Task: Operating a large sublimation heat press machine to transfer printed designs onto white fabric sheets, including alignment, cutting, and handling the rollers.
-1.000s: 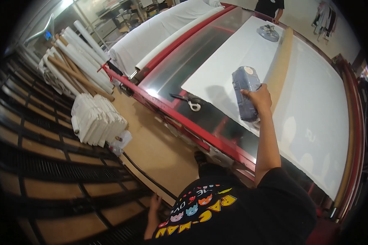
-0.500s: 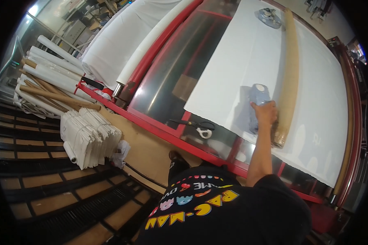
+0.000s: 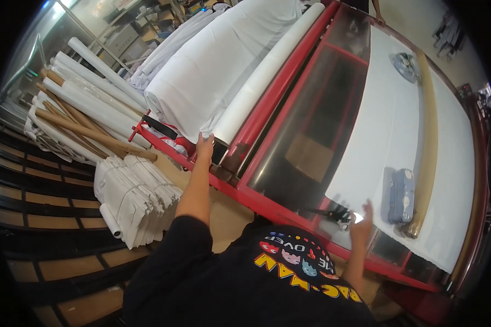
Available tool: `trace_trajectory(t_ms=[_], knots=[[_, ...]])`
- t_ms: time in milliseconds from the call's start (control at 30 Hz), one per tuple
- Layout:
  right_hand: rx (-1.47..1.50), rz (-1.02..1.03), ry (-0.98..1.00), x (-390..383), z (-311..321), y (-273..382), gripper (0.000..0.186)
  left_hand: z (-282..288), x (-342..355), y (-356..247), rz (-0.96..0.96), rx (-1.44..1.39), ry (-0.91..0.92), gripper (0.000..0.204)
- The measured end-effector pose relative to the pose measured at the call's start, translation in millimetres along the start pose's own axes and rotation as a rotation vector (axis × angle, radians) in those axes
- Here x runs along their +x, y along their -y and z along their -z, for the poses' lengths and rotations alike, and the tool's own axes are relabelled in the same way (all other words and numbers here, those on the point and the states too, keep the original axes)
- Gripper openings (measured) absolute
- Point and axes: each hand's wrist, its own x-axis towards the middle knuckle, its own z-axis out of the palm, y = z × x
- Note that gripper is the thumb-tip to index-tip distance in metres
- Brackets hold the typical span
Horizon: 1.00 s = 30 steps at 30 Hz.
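My left hand (image 3: 205, 145) pinches the hanging edge of the white fabric (image 3: 215, 65) beside a white roll (image 3: 262, 76) on the red frame. My blurred right hand (image 3: 361, 223) is at the scissors (image 3: 330, 213) near the table's front edge; its grip is unclear. A grey-blue plastic-wrapped block (image 3: 401, 193) lies on the white sheet (image 3: 354, 147), next to a long tan roll (image 3: 428, 141). A rounded metallic object (image 3: 405, 68) lies farther back on the sheet.
The red-framed table (image 3: 245, 201) has a dark glassy top. At left stand leaning white and brown rolls (image 3: 87, 98) and bundled white material (image 3: 131, 196) beside black racks (image 3: 33, 207). Another person's hand (image 3: 380, 19) is at the table's far edge.
My right hand has let go of the grey-blue block and moved toward the scissors. My left hand has come up and taken hold of the fabric. The view has swung left.
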Motion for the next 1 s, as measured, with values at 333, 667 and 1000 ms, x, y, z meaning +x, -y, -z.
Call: trace_trajectory(t_ms=[333, 667, 1000], knots=[[0.132, -0.005, 0.115, 7, -53, 123, 0.072, -4, 154, 71, 0.318, -0.41, 0.038, 0.079], [0.304, 0.114, 0.409, 120, -147, 221, 0.057, -3, 148, 17, 0.337, -1.059, -0.106, 0.045], [0.714, -0.232, 0.707, 145, -232, 334, 0.064, -53, 4, -16, -0.754, 0.144, -0.031, 0.023]])
